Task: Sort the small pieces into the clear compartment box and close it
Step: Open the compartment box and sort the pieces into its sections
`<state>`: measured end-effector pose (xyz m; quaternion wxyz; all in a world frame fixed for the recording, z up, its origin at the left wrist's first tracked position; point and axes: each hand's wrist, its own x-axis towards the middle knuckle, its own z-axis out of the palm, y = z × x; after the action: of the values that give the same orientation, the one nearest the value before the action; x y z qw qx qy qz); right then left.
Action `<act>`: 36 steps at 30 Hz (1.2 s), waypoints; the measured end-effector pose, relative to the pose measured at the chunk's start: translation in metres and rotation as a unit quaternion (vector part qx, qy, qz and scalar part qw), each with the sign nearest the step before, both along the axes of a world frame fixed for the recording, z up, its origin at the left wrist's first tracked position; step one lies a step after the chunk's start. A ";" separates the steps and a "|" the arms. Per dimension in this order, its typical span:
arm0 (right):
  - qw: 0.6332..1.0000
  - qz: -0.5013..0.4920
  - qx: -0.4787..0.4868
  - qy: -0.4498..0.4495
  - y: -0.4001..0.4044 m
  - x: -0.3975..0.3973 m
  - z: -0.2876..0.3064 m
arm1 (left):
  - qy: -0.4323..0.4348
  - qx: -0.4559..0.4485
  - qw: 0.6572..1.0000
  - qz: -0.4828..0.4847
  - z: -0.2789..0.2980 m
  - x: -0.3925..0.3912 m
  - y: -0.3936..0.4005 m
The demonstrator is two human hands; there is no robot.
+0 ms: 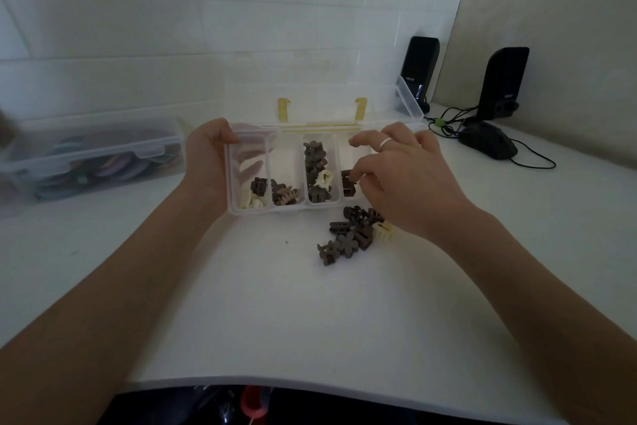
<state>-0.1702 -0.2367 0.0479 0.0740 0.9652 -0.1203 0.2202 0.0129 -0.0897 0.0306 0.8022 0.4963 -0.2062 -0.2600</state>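
A clear compartment box (287, 211) lies open on the white table, its lid (320, 104) tilted back with two yellow latches. Small brown and cream hair clips lie in its compartments. My left hand (206, 156) grips the box's left end, thumb over the rim, fingers showing through the plastic. My right hand (396, 176) hovers over the rightmost compartment, its fingertips pinched at a dark brown clip (348, 183) there. A loose pile of brown clips (348, 231) and one cream clip (384, 231) lies on the table just in front of the box.
A larger closed translucent bin (89, 156) with colourful contents stands at the left. Two black speakers (422, 69) (503, 83), a black mouse (487, 140) and their cables sit at the back right. The table's front edge (310, 383) curves near me.
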 end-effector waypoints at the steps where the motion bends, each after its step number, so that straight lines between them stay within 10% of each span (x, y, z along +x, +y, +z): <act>1: 1.000 0.001 0.000 -0.003 0.000 0.000 0.000 | 0.000 -0.001 1.000 0.000 0.000 0.000 0.000; 9: 0.997 0.059 0.036 -0.039 -0.004 -0.001 0.003 | 0.000 -0.004 1.000 0.000 -0.001 0.000 0.000; 14: 0.956 0.193 0.222 -0.009 0.006 -0.010 0.018 | 0.003 -0.007 1.000 0.005 0.000 0.000 0.000; 26: 0.989 0.087 0.053 0.107 0.013 -0.008 0.015 | 0.019 -0.002 0.999 0.036 -0.002 0.000 -0.003; 36: 0.961 0.085 0.212 0.158 0.011 0.002 0.002 | 0.026 -0.001 0.999 0.047 -0.003 0.002 -0.003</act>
<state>-0.1687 -0.2257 0.0500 -0.1332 0.9879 -0.0685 0.0402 0.0152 -0.0927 0.0275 0.8192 0.4974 -0.1624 -0.2348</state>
